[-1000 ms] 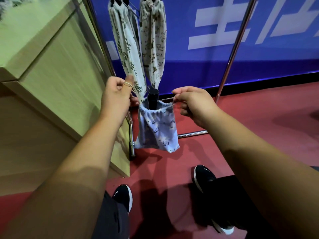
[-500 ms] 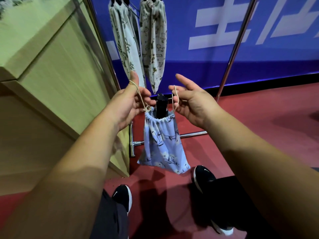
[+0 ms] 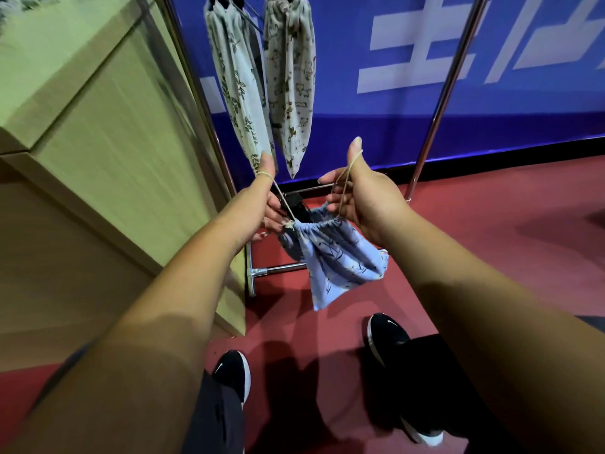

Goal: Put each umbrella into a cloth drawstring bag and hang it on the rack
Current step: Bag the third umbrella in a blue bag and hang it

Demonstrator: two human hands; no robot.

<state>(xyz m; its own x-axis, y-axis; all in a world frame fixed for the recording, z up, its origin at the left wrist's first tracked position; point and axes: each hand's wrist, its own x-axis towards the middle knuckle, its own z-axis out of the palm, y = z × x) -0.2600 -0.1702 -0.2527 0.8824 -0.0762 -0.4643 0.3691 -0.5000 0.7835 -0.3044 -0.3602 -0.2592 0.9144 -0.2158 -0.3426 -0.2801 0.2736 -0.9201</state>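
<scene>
A light blue printed drawstring bag (image 3: 330, 257) hangs between my hands, its mouth gathered. The black handle of an umbrella (image 3: 296, 204) pokes out of the top. My left hand (image 3: 265, 198) has the beige drawstring looped over its raised thumb, with its fingers curled below by the bag's mouth. My right hand (image 3: 357, 194) holds the other cord loop hooked over its raised thumb. The bag's lower end swings toward the right. Both hands are in front of the metal rack (image 3: 438, 99).
Two filled cloth bags hang on the rack, a leaf-print bag (image 3: 235, 86) and an animal-print bag (image 3: 291, 86). A wooden cabinet (image 3: 98, 142) stands close on the left. The rack's base bar (image 3: 275, 268) lies on the red floor by my shoes.
The cords have moved from my fingers onto both raised thumbs. My hands have spread apart, drawing the mouth tighter, and the bag has tilted with its bottom swinging right.
</scene>
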